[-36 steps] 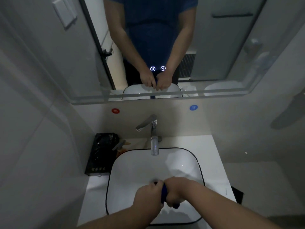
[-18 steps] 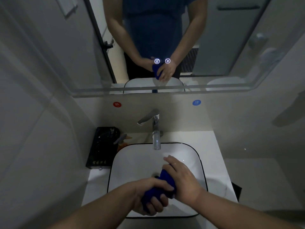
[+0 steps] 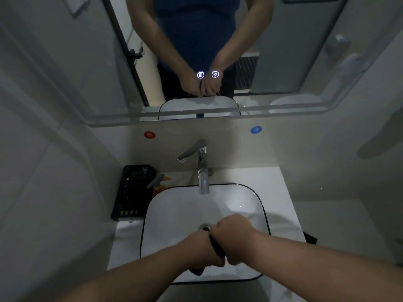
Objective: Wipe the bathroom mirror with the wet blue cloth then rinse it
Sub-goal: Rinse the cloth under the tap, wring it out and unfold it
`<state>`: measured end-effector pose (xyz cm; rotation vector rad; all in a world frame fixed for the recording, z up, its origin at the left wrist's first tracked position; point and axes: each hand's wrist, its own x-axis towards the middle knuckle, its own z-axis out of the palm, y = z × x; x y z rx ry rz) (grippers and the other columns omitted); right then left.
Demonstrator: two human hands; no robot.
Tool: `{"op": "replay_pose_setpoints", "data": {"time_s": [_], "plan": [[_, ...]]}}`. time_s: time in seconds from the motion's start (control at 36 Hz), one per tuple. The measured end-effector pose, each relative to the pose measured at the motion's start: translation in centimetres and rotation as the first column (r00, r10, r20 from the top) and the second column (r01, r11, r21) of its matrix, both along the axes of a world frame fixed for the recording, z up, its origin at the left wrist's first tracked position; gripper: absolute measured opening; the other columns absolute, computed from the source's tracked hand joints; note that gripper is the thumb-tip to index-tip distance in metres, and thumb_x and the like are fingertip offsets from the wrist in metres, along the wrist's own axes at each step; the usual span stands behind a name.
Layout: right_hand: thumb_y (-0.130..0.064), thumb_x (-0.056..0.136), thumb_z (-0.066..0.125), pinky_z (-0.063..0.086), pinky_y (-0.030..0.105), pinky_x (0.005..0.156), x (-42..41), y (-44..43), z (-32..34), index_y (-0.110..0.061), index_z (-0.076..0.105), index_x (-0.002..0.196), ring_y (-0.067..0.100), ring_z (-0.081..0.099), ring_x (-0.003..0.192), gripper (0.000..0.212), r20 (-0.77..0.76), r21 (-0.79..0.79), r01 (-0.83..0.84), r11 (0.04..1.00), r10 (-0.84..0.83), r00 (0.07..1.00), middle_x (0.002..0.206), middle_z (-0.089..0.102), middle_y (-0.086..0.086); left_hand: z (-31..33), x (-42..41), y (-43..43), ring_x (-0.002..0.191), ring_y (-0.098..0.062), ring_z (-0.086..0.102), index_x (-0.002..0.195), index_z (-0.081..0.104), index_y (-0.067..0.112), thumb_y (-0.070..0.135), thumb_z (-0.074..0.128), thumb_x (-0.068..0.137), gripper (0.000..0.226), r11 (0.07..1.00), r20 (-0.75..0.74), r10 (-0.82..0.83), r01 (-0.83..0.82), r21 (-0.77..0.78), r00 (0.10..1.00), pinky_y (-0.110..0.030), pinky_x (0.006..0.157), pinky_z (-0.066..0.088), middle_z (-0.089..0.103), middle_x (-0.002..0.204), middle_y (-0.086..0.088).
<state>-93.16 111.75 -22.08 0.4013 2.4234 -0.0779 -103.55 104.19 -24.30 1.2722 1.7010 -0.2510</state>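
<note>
Over sink (image 3: 152, 205), left hand (image 3: 202, 249), right hand (image 3: 235, 238) half-hide cloth (image 3: 216, 245).

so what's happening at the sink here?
A person stands at the white sink with both hands over the basin. The left hand and right hand grip the blue cloth between them, fists close together, which looks like wringing it out. The tap is behind the hands; the picture is too dim to tell if water runs. The mirror above reflects the same grip.
</note>
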Motion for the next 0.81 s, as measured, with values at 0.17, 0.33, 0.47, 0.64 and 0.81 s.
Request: {"op": "replay_pose_setpoints", "data": {"time_s": [0.17, 0.33, 0.47, 0.64, 0.81], "plan": [[-0.03, 0.089, 0.07, 0.051, 0.036, 0.068, -1.6, 1.8, -1.6, -0.018, 0.069, 0.101, 0.026, 0.067, 0.08, 0.016, 0.011, -0.031, 0.093, 0.995, -0.093, 0.996, 0.09, 0.064, 0.002, -3.0, -0.3, 1.0, 0.078, -0.021, 0.071, 0.101, 0.071, 0.029, 0.04, 0.07, 0.09, 0.015, 0.976, -0.185, 0.217, -0.215, 0.034, 0.958, -0.033, 0.078, 0.061, 0.068, 0.083, 0.006], [-0.028, 0.089, 0.065, 0.057, 0.036, 0.076, -1.9, 2.4, -2.1, -0.017, 0.064, 0.093, 0.027, 0.063, 0.079, 0.011, 0.102, -0.132, 0.244, 0.961, -0.232, 0.967, 0.084, 0.058, 0.001, -4.9, -1.1, 0.8, 0.098, -0.023, 0.074, 0.119, 0.065, 0.03, 0.052, 0.066, 0.09, 0.037, 0.982, -0.282, 0.051, 0.004, 0.191, 0.958, -0.036, 0.082, 0.059, 0.074, 0.108, 0.001], [-0.025, 0.083, 0.076, 0.059, 0.038, 0.075, -0.5, 3.6, -1.7, -0.022, 0.06, 0.109, 0.024, 0.068, 0.085, 0.031, -0.033, -0.345, 0.336, 0.877, -0.369, 0.929, 0.098, 0.069, 0.0, -3.8, -2.2, -0.1, 0.093, -0.017, 0.073, 0.116, 0.063, 0.03, 0.042, 0.079, 0.081, 0.041, 0.96, -0.147, 0.172, -0.133, 0.247, 0.974, -0.035, 0.081, 0.063, 0.075, 0.104, 0.006], [-0.05, 0.092, 0.08, 0.061, 0.044, 0.086, 2.1, 6.8, -1.8, -0.035, 0.069, 0.136, 0.019, 0.069, 0.08, 0.048, 0.254, -0.878, 0.479, -0.012, -0.859, 0.445, 0.113, 0.074, 0.012, -0.2, -4.6, -1.8, 0.064, -0.009, 0.065, 0.104, 0.066, 0.02, 0.032, 0.085, 0.088, 0.027, 0.909, 0.453, 0.409, -0.398, -0.124, 0.792, -0.026, 0.066, 0.058, 0.069, 0.081, 0.004], [-0.073, 0.073, 0.085, 0.041, 0.053, 0.124, 1.8, 5.2, -3.0, 0.004, 0.06, 0.142, 0.041, 0.059, 0.134, 0.106, 0.707, -0.671, -0.046, -0.74, -0.656, 0.264, 0.14, 0.064, 0.022, 2.2, -2.9, -1.3, 0.054, -0.009, 0.044, 0.103, 0.06, 0.016, 0.03, 0.08, 0.092, 0.027, 0.717, 0.701, 0.688, -0.325, -0.616, 0.187, -0.02, 0.049, 0.033, 0.053, 0.078, 0.001]]}}
